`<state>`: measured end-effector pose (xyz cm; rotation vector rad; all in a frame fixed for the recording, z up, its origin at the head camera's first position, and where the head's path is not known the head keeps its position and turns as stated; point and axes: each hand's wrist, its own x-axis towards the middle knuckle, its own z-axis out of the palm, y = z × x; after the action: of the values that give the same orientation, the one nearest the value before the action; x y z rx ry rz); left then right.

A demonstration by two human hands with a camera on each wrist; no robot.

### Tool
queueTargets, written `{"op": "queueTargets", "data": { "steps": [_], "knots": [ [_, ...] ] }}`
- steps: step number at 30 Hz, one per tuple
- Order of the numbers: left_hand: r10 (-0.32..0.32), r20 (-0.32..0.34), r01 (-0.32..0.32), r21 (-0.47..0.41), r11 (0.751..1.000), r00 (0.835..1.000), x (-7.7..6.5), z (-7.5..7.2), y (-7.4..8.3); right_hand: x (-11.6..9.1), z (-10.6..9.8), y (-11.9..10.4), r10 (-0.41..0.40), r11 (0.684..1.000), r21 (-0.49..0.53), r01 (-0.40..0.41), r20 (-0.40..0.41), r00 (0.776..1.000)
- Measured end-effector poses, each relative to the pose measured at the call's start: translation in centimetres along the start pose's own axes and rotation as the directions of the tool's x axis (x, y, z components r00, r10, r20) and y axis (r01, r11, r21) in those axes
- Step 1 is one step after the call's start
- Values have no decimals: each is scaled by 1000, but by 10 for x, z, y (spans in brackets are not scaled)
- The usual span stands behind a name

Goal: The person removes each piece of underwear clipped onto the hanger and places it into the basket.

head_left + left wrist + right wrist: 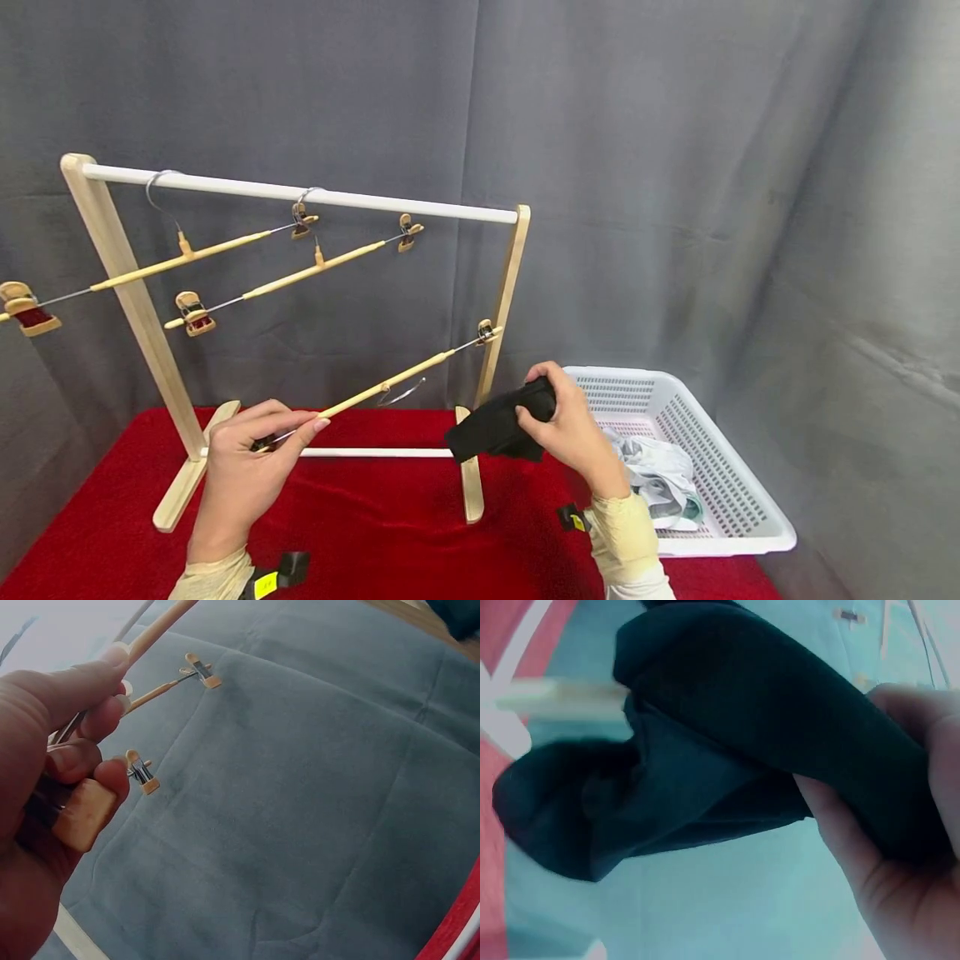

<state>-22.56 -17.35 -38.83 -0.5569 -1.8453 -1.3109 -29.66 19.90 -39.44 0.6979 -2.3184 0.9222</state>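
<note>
My left hand (251, 471) grips one end of a wooden clip hanger (412, 372), fingers and thumb around it by its near clip (86, 815). The bar slants up and to the right, and its metal hook points right and away. At the far end another clip (486, 332) overlaps the rack's right post in the head view. My right hand (573, 425) pinches a folded piece of black cloth (491, 425) between thumb and fingers. The cloth is held to the right of the hanger, its loose end drooping leftward. Its exact kind does not show.
A wooden rack with a white top rail (240, 188) stands on a red cloth (360, 517). Two more clip hangers (288, 279) hang from the rail. At right, a white plastic basket (708, 442) contains white and grey clothes (660, 467). Grey curtain (600, 183) stands behind.
</note>
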Motion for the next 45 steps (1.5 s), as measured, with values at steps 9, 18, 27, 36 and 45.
{"op": "queueTargets", "data": {
  "steps": [9,18,27,36,45],
  "knots": [
    [-19,-10,19,-9,1000,1000,-1,0,0,-3,-61,32,-68,980,-195,27,-207,976],
    [27,-92,-27,9,1000,995,-1,2,-3,-34,-116,79,42,937,-320,-143,-301,953],
    [147,-288,-136,58,989,946,2,2,10,-62,-146,109,102,895,-419,-155,-146,984],
    [183,-360,-175,57,983,915,-13,-18,9,-86,-141,114,272,841,-511,-177,117,955],
    [177,-347,-151,101,983,921,-21,-40,8,-110,-142,114,462,802,-524,-287,239,854]
  ]
}}
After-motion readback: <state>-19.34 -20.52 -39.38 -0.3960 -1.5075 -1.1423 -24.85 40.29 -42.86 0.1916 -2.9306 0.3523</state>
